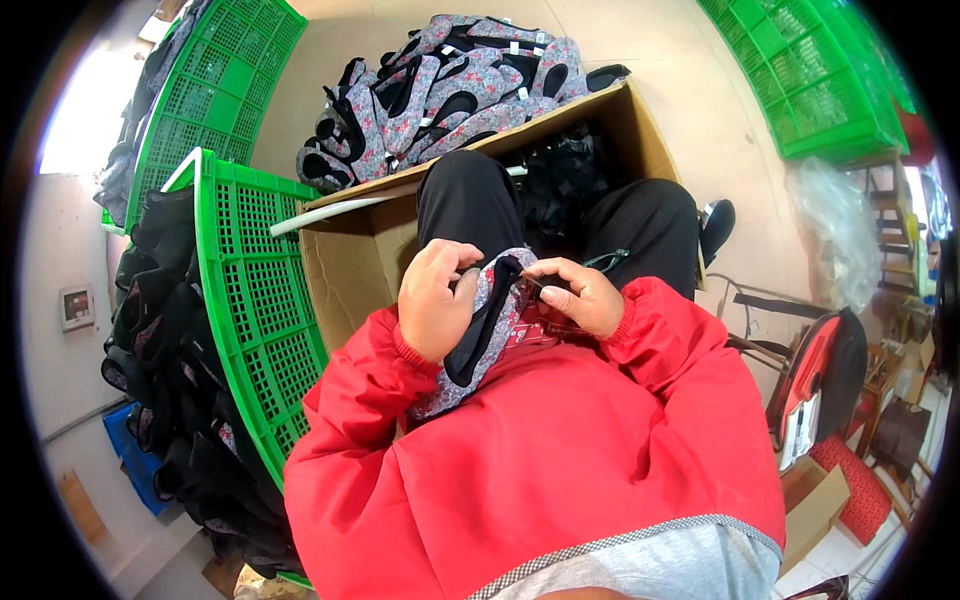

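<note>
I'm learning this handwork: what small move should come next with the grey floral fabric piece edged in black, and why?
Perhaps a pinch with the right hand at the upper end of the grey floral fabric piece edged in black: that hand is there, while the left hand, against the left side, could brace it. Whether the right grips anything is unclear.

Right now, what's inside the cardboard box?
In the cardboard box: dark material toward the far right, too shadowed to identify. Black-trousered legs, red jacket and the held floral piece hide much of the rest.
</note>
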A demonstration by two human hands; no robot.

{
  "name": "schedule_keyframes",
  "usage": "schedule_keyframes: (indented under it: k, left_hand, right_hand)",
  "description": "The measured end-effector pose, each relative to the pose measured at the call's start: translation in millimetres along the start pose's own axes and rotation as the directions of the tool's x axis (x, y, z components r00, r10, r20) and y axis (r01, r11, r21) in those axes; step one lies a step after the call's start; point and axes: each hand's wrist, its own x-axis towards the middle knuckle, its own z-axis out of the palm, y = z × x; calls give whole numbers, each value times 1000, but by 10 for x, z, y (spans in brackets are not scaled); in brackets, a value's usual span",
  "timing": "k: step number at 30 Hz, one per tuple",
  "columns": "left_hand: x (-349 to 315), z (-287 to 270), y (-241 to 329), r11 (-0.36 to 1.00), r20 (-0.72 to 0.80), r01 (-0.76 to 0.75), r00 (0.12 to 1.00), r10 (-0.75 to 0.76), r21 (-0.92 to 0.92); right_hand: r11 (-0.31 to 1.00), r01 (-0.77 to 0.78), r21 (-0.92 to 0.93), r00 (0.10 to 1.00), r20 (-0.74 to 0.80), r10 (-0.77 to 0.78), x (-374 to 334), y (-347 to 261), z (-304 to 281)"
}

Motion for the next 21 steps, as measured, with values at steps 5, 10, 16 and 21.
schedule_keyframes:
  k: [5,10,16,21]
  left_hand:
    - [47,64,41,1000,63,-23,998,22,14]
    - [132,134,-56,972,69,-202,978,194,122]
    - [196,244,-119,918,53,-345,938,342,194]
    - [195,277,-101,897,21,-390,918,395,209]
  right_hand:
    - [942,-78,327,993,-58,102,-15,168,51]
    - [833,-244,497,956,-19,291,-98,120,140]
    - [908,-151,392,957,-171,233,-70,137,244]
    - [977,-125,174,956,-244,165,-29,159,278]
